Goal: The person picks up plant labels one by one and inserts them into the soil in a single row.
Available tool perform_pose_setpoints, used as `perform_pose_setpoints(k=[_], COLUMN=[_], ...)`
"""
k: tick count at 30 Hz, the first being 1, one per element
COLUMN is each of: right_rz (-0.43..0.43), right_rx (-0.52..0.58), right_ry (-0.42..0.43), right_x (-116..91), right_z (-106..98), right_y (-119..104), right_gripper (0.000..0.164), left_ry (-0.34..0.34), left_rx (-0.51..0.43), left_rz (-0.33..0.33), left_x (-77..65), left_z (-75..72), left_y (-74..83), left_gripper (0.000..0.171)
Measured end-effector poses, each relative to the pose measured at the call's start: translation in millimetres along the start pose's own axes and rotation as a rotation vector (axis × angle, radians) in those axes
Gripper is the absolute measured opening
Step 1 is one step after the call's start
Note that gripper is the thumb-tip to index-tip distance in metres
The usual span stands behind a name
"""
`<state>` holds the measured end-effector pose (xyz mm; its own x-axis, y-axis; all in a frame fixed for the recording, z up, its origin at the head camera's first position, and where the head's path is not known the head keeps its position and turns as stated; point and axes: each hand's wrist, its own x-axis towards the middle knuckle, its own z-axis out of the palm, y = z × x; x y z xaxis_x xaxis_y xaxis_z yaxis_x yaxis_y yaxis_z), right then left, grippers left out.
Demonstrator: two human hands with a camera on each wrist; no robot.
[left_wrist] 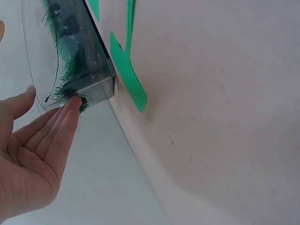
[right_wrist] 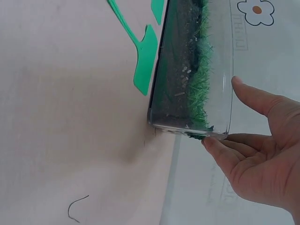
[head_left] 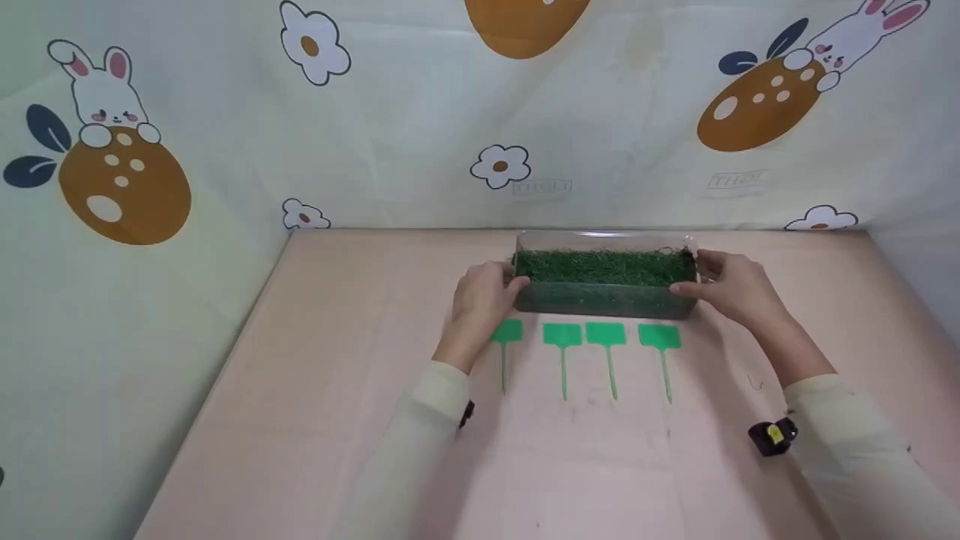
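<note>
A clear plastic box (head_left: pixel 592 301) with green grass (head_left: pixel 607 267) and a dark layer beneath it stands toward the back of the table. My left hand (head_left: pixel 480 306) holds its left end, thumb at the front corner and fingers along the end wall. At the right end, my right hand (head_left: pixel 739 289) holds the box in the same way. Both wrist views show fingertips touching the end walls, low in the left wrist view and near the top rim in the right one. Several green T-shaped plant labels (head_left: pixel 605 334) lie in a row just in front of the box.
The pink table (head_left: pixel 360 360) meets a patterned backdrop (head_left: pixel 405 112) close behind the box. A thin curved strand (right_wrist: pixel 75 206) lies to the right of the labels. A small black and yellow device (head_left: pixel 772 436) sits at my right sleeve.
</note>
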<state>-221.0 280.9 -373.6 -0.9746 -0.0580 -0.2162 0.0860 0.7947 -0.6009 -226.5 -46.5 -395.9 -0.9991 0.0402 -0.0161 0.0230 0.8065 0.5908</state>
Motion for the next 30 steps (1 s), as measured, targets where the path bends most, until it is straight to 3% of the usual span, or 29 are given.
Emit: perform_pose_setpoints(k=[9,17,25,30], right_rz=[-0.028,-0.134,-0.255,-0.271], right_rx=[0.011,-0.007,0.005,-0.043], right_ry=[-0.017,-0.060,-0.141,-0.154], right_x=[-1,6,17,23], right_z=[1,-6,-19,-27], right_y=[1,17,30,25], right_gripper=[0.090,0.092,0.100,0.098], left_ry=[-0.003,-0.015,0.030,0.046], left_rx=[-0.038,-0.058,-0.042,-0.108], left_rz=[-0.022,-0.053,0.030,0.093], left_x=[-3.5,-7.0,-17.5,-24.7], left_z=[-1.9,-6.0,-16.8,-25.3], left_y=[-4.4,-6.5,1.6,9.7], left_gripper=[0.034,0.040,0.045,0.045])
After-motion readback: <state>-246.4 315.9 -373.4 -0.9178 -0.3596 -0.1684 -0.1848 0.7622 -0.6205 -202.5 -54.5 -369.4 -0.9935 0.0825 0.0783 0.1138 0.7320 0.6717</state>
